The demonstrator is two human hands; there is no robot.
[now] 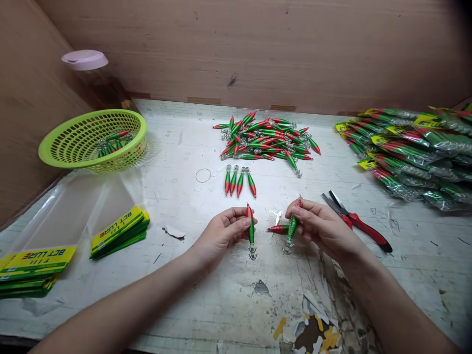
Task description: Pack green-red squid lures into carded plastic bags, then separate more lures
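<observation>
"What do our fingers grasp, between the bench's [206, 314] near and far edges?"

"Our left hand [224, 228] pinches one lure [251, 232], our right hand [324, 226] a second lure [292, 227]. A third lure [277, 229] hides partly behind it; whether we touch that, we cannot tell."

"Farther off?"

"Four lures [240, 183] in a row, then a heaped pile [265, 133] by the far edge. Bagged lures [409, 147] near the far right corner run out of our view."

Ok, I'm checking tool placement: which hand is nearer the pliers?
Right. The right hand, pinching a lure, is close beside the red-handled pliers; the left hand, with another lure, is farther off, to the right hand's left.
</observation>
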